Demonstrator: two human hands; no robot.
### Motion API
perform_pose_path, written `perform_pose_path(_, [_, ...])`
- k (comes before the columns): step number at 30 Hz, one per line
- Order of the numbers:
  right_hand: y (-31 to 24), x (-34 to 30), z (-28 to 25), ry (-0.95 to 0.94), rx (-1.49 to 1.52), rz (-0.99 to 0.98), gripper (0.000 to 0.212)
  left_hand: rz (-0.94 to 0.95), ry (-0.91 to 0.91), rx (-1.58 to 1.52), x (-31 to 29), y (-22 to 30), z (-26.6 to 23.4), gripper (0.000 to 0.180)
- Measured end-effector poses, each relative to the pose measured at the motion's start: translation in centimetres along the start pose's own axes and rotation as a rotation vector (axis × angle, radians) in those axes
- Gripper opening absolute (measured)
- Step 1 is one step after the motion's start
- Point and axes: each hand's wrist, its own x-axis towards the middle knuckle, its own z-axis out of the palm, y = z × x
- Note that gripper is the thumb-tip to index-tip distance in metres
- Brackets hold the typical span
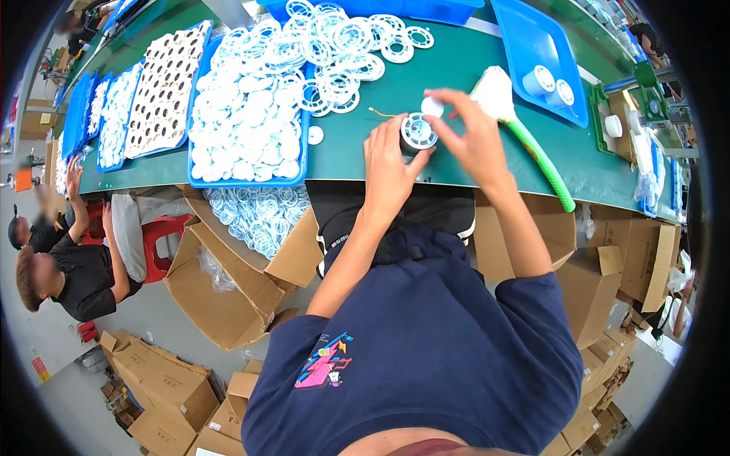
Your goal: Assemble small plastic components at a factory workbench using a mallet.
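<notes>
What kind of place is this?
It's probably a factory workshop. There's a long green table, a blue tray heaped with round white pieces, and lots of cardboard boxes.

Worn on the person's head, the left of two side-by-side fisheye cameras is looking down past a navy shirt (441, 319), close below the lens, toward a green bench (456, 61). The bench is curving across the top, farther off, as the wide, round view is taking in floor (144, 315) and cartons (156, 384) on either side, bending straight edges toward its dark rim.
</notes>
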Motion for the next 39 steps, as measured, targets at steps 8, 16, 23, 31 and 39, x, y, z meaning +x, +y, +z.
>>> perform_pose_path(8, [0.0, -2.2, 2.0, 0.019, -0.007, -0.172, 0.027, 0.066, 0.019, 0.022, -0.2, -0.8, 0.4, 0.064])
perform_pose_path(16, [3.5, 7.9, 3.9, 0.149, -0.194, -0.187, 0.033, 0.068, 0.043, 0.070, -0.3, -0.6, 0.3, 0.064])
perform_pose_path(23, [7.4, 11.3, 6.8, 0.038, -0.390, -0.106, 0.031, 0.067, 0.045, 0.072, -0.5, -0.6, 0.4, 0.064])
perform_pose_path(31, [3.7, 8.0, 2.0, -0.372, 0.410, 0.444, 0.031, -0.023, 0.017, 0.029, -1.5, -0.8, -2.2, 0.065])
perform_pose_path(39, [4.6, 2.8, 1.1, -0.315, -0.254, -0.239, 0.048, -0.021, 0.036, 0.031, -1.6, -0.9, -2.2, 0.065])
